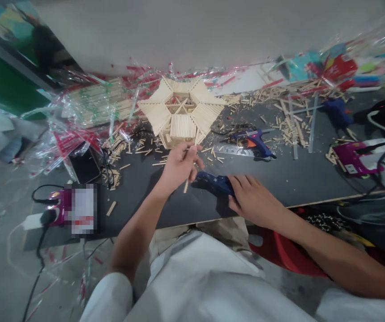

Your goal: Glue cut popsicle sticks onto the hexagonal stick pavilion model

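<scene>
Between the fingers of my left hand (179, 166) is a thin wooden stick (186, 186), its lower end poking out below the hand. My right hand (254, 197) is wrapped round a dark blue glue gun (216, 182), whose nozzle points left, close to the stick. Just beyond my left hand stands a star-shaped model (209, 107) built of wooden sticks, with an open framed centre. A flat panel of sticks (183, 126) sits on its near side. My fingers partly cover the model's near edge.
A second glue gun (261, 145) lies over a metal ruler (234, 150). Cut stick pieces (293, 120) and plastic wrappers (78, 112) litter the dark table (139, 201). Purple power strips stand left (58, 205) and right (355, 158), with cords. A phone (84, 163) lies at the left.
</scene>
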